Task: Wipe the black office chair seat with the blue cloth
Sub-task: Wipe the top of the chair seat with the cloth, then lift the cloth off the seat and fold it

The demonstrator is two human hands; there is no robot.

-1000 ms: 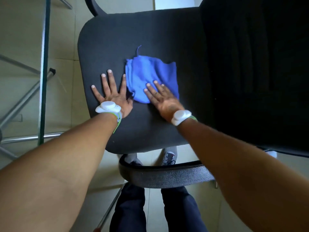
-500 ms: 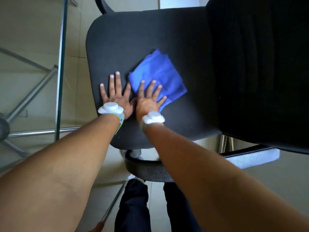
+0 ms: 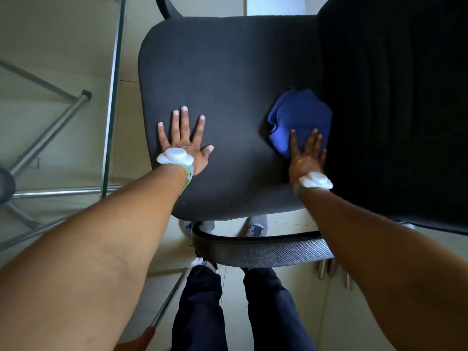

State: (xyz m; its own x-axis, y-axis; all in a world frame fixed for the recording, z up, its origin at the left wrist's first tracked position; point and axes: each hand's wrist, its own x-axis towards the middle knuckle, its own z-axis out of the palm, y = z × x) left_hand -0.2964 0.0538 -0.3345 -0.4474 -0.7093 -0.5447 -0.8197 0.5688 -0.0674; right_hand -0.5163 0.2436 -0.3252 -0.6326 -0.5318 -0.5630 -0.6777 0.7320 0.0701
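The black office chair seat [image 3: 228,79] fills the middle of the head view. A bunched blue cloth [image 3: 301,115] lies at the seat's right side, close against the dark backrest [image 3: 395,105]. My right hand [image 3: 306,155] presses flat on the cloth's near edge, fingers spread over it. My left hand [image 3: 184,140] rests flat on the bare seat near its left edge, fingers apart, holding nothing. Both wrists carry white bands.
A curved grey mesh armrest [image 3: 263,249] runs below the seat's near edge, and a black armrest [image 3: 164,8] shows at the far side. A glass table edge [image 3: 114,97] with metal legs [image 3: 50,130] stands to the left. My legs and shoes are beneath the seat.
My right hand has slid the blue cloth from the seat's middle, beside my left hand, over to the right near the backrest. The cloth is more bunched. My left hand stays planted.
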